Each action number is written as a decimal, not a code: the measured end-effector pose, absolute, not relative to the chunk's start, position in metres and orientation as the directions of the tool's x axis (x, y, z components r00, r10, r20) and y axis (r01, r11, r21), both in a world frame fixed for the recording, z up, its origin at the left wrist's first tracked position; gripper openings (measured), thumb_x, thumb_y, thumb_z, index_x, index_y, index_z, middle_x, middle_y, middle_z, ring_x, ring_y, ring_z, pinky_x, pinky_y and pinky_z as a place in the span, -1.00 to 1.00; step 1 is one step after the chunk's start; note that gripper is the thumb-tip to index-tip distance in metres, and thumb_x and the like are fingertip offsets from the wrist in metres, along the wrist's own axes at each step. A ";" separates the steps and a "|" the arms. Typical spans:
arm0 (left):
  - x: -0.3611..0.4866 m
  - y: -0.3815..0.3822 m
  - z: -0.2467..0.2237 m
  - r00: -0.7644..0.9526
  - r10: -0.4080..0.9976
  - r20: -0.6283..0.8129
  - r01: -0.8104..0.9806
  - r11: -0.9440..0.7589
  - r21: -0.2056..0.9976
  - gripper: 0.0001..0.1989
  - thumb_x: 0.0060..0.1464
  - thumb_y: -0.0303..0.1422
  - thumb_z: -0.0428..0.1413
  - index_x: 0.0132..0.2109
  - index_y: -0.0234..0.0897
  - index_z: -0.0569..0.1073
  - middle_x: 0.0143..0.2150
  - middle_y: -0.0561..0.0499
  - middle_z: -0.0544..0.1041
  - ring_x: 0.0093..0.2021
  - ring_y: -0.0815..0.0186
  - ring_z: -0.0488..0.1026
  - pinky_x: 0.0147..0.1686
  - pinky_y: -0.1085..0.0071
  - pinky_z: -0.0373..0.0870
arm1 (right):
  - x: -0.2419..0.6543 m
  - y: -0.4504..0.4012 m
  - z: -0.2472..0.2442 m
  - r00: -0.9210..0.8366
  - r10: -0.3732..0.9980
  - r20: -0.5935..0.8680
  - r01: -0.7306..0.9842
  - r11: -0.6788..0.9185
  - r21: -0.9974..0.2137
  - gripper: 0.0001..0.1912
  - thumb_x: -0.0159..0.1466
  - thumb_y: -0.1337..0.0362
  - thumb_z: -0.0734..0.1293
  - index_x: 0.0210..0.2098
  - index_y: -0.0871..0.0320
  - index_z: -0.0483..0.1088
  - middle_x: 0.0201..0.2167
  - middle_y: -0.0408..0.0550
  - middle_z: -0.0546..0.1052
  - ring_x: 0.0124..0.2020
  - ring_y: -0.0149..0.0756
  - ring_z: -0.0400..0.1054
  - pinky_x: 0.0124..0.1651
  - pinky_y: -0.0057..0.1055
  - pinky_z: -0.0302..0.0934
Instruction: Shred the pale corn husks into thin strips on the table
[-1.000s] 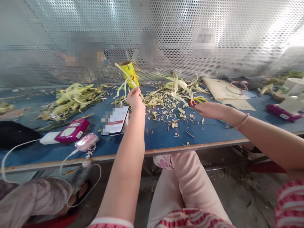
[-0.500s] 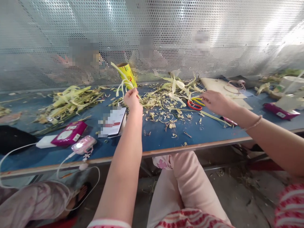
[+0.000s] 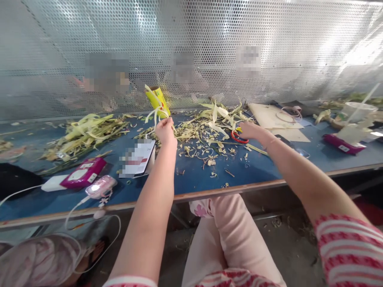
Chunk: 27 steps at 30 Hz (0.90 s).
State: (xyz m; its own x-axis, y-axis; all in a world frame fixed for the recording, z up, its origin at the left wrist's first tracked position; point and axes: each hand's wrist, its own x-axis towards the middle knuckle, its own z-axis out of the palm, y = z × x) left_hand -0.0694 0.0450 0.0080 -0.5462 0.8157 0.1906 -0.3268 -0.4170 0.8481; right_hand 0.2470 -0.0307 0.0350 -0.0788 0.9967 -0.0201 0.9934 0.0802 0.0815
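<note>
My left hand [image 3: 165,129] is closed in a pinch on pale, curling plant strips [image 3: 155,114], which stick up above the fingers. Just behind it stands a tilted yellow tube-shaped can [image 3: 160,101]. My right hand [image 3: 250,131] reaches low over a pair of scissors on the table. One red handle loop [image 3: 240,138] shows beside the fingers, and a bit of yellow handle peeks out under them. The fingertips are partly hidden, so whether they grip the scissors is unclear. Between my hands lies a heap of plant leaves and shavings [image 3: 206,123].
The blue table [image 3: 191,175] has a brown front edge. To the left are more pale leaves [image 3: 89,127], a phone [image 3: 140,157], a purple tissue pack [image 3: 83,172] and a pink cabled device [image 3: 101,186]. Cardboard [image 3: 265,115] and another purple pack [image 3: 344,143] lie right. A perforated metal screen [image 3: 209,32] stands behind.
My right hand has moved left and down onto the scissors, covering most of the yellow handle. My left hand keeps the strips in nearly the same place. The view has shifted slightly.
</note>
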 end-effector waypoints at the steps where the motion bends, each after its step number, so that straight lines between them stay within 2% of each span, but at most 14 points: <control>1: -0.069 0.045 0.007 -0.543 0.816 0.195 -0.324 -0.418 0.849 -0.93 -0.10 -0.44 0.17 -0.45 -0.32 0.41 -0.61 0.16 0.37 -0.66 0.54 0.14 -0.57 0.51 0.04 | 0.247 -0.022 0.033 -0.022 0.999 -0.036 0.998 0.024 0.059 -0.64 0.14 0.30 0.31 -0.08 0.31 0.44 -0.21 0.24 0.56 -0.23 -0.11 0.44 -0.19 -0.32 0.25; 4: -0.069 0.045 0.006 -0.538 0.818 0.203 -0.322 -0.421 0.848 -0.91 -0.12 -0.42 0.20 -0.45 -0.33 0.42 -0.59 0.15 0.38 -0.65 0.54 0.15 -0.58 0.51 0.03 | 0.252 -0.006 0.021 0.057 0.998 -0.035 0.998 -0.057 -0.012 -0.64 0.14 0.24 0.31 -0.12 0.31 0.46 -0.24 0.21 0.58 -0.27 -0.15 0.45 -0.26 -0.38 0.25; 7: -0.067 0.045 0.006 -0.541 0.820 0.188 -0.318 -0.406 0.857 -0.87 -0.15 -0.40 0.23 -0.45 -0.32 0.41 -0.59 0.16 0.37 -0.64 0.54 0.17 -0.58 0.52 0.04 | 0.266 -0.002 0.007 0.116 0.993 0.015 0.990 -0.114 -0.080 -0.57 0.17 0.21 0.27 -0.05 0.37 0.42 -0.14 0.30 0.55 -0.18 -0.08 0.46 -0.23 -0.36 0.26; 11: -0.063 0.045 0.008 -0.539 0.818 0.201 -0.303 -0.411 0.860 -0.87 -0.14 -0.41 0.23 -0.45 -0.31 0.40 -0.60 0.16 0.37 -0.63 0.55 0.17 -0.58 0.54 0.07 | 0.288 -0.001 0.000 0.286 0.950 0.126 0.925 -0.240 -0.296 -0.53 0.20 0.17 0.25 0.02 0.34 0.38 -0.03 0.31 0.50 -0.04 -0.01 0.42 -0.13 -0.32 0.28; 15: -0.061 0.040 0.011 -0.519 0.829 0.209 -0.323 -0.416 0.850 -0.90 -0.12 -0.45 0.20 -0.48 -0.32 0.40 -0.61 0.16 0.36 -0.64 0.54 0.17 -0.58 0.54 0.06 | 0.299 -0.001 0.004 0.453 0.877 0.159 0.815 -0.335 -0.472 -0.46 0.24 0.15 0.20 0.13 0.34 0.27 -0.10 0.26 0.52 -0.15 -0.10 0.44 -0.25 -0.34 0.30; 18: -0.059 0.036 0.013 -0.504 0.836 0.216 -0.326 -0.416 0.849 -0.87 -0.13 -0.44 0.23 -0.48 -0.31 0.40 -0.61 0.15 0.37 -0.62 0.53 0.21 -0.57 0.54 0.06 | 0.301 -0.001 0.007 0.526 0.828 0.195 0.725 -0.317 -0.611 -0.48 0.18 0.17 0.26 0.09 0.29 0.29 -0.13 0.22 0.53 -0.18 -0.11 0.42 -0.25 -0.33 0.30; 21: -0.058 0.033 0.013 -0.483 0.844 0.232 -0.304 -0.411 0.860 -0.84 -0.13 -0.40 0.26 -0.47 -0.31 0.40 -0.59 0.15 0.37 -0.62 0.54 0.20 -0.57 0.53 0.06 | 0.301 -0.003 0.008 0.523 0.809 0.268 0.733 -0.267 -0.625 -0.48 0.13 0.21 0.29 0.08 0.25 0.29 -0.04 0.23 0.49 -0.07 -0.06 0.38 -0.11 -0.26 0.28; 27: -0.062 0.034 0.012 -0.478 0.844 0.242 -0.303 -0.417 0.857 -0.80 -0.13 -0.37 0.28 -0.48 -0.31 0.39 -0.58 0.15 0.37 -0.63 0.55 0.15 -0.56 0.51 0.02 | 0.291 -0.010 0.010 0.366 0.868 0.337 0.844 -0.157 -0.513 -0.42 0.12 0.25 0.27 0.13 0.25 0.25 -0.01 0.25 0.46 -0.03 0.01 0.35 -0.04 -0.19 0.26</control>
